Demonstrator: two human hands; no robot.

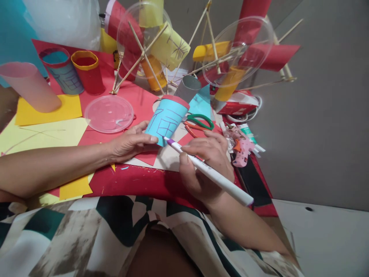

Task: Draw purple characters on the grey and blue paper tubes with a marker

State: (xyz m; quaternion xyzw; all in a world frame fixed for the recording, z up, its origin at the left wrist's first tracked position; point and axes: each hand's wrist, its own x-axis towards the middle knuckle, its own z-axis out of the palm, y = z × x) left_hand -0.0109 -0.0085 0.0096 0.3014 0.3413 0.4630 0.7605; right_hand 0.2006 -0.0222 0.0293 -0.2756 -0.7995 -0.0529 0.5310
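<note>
My left hand [134, 139] is closed around the lower left side of a light blue paper tube [170, 115], which leans to the right. The tube has a red band at its top and dark line drawings, one like a window, on its side. In my right hand [206, 163] is a white marker [216, 175] with a purple tip end, gripped between thumb and fingers. Its tip touches or nearly touches the blue paper near the tube's lower edge. Just behind my right hand lie scissors [201, 121] with green and orange handles.
Two stick wheels with clear plastic lids [238, 52] and paper tubes stand at the back. Decorated tubes [88, 73], a pink cup [31, 86] and a clear lid [109, 114] are at left. A pink glue gun [242, 150] and black phone-like slab [255, 181] lie right.
</note>
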